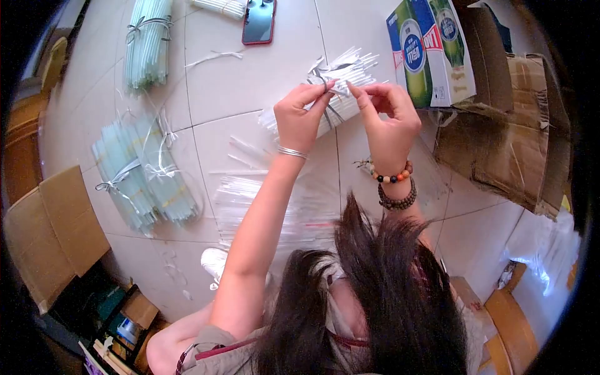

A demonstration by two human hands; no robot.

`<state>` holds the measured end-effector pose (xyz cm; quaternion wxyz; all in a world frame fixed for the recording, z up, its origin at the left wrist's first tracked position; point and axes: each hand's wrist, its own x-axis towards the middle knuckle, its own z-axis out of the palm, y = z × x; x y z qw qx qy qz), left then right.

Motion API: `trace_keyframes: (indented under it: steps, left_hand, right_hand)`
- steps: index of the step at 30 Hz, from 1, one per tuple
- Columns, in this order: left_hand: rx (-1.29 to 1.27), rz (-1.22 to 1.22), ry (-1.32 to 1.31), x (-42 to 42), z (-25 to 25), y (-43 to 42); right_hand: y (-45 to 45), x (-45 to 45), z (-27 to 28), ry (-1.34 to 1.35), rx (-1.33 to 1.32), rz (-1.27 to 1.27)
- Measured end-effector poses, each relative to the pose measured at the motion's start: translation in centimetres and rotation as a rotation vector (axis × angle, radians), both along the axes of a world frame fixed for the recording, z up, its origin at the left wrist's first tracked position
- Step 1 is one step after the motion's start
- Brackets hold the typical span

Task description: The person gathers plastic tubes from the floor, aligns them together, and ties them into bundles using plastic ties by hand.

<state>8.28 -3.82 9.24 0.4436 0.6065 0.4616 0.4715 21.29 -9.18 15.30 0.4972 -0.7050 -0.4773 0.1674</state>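
Note:
A bundle of thin white sticks or tubes point(359, 72) lies slantwise on the tiled floor, with dark ties round it. Over the bundle, my left hand point(301, 117) pinches a dark strip between thumb and fingertips. My right hand point(390, 120) is just to its right, thumb and index finger pressed together beside a pale strip end; what lies between them is too small to make out. Loose clear tubes point(250, 209) are spread on the floor beneath my left forearm.
Tied greenish bundles stand at upper left point(147, 53) and lie at left point(134, 178). A phone point(259, 22) lies at the top. At right are a printed bottle box point(428, 53) and brown cardboard point(500, 131). An open carton point(59, 231) is at lower left.

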Motion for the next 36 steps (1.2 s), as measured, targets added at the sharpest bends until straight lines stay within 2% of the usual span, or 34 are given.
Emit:
trace_keyframes:
  steps: [3,4,7,8,11,12,14,15,16,17,20,23,24,27,30,34,36]
  left_hand:
    - [0.123,-0.015,0.138,0.3,-0.4,-1.0]
    - [0.151,-0.026,0.161,0.3,-0.4,-1.3]
    - [0.232,-0.031,0.235,0.7,-0.7,-1.4]
    - [0.165,-0.032,0.234,0.7,-0.5,-1.6]
    - [-0.076,-0.079,0.135,0.3,-0.7,-1.7]
    - [-0.177,-0.152,0.081,-0.1,-0.6,-1.5]
    - [-0.381,-0.301,-0.031,-0.8,-0.6,-0.9]
    - [-0.347,-0.33,-0.011,-0.7,-0.9,-0.9]
    - [-0.31,-0.358,0.01,-0.7,-1.3,-0.9]
    - [-0.271,-0.386,0.031,-0.7,-1.5,-0.9]
    - [-0.354,-0.235,-0.14,0.2,0.7,-1.1]
    - [-0.39,-0.092,-0.326,0.6,2.0,-0.5]
    - [-0.417,-0.071,-0.347,0.5,1.3,-0.5]
    - [-0.405,-0.021,-0.371,0.9,1.4,-0.2]
    - [-0.446,0.008,-0.448,1.4,1.2,0.6]
    - [-0.569,0.082,-0.635,1.6,1.4,0.6]
    - [-0.588,0.118,-0.628,2.5,1.5,-1.0]
  right_hand:
    - [1.2,-0.6,0.7,-0.16,-0.077,0.08]
    - [1.7,-0.3,-0.7,-0.24,-0.169,0.087]
    - [3.0,0.6,-3.3,0.103,-0.222,0.196]
    - [2.9,0.8,-3.4,0.092,-0.236,0.186]
    - [2.2,2.0,-3.7,0.61,-0.223,0.265]
    - [1.8,2.3,-3.5,0.86,-0.246,0.221]
    - [0.8,2.6,-2.2,1.158,-0.173,0.242]
    - [0.5,2.7,-1.6,1.307,-0.135,0.254]
    - [0.2,3.3,-1.9,1.298,-0.098,0.329]
    - [0.0,3.6,-1.7,1.219,-0.099,0.291]
    - [-1.1,4.2,-1.1,1.015,-0.087,0.146]
    - [-2.8,3.3,-4.4,0.831,-0.134,0.07]
    - [-3.0,3.2,-6.3,0.771,-0.364,0.131]
    - [-2.1,-0.8,-6.6,-0.561,-0.167,0.193]
    - [0.3,-2.8,-8.8,-0.612,-0.414,0.249]
    - [2.6,-2.2,-9.7,-0.654,-0.385,0.336]
    - [3.9,-2.6,-13.3,-0.739,-0.301,0.264]
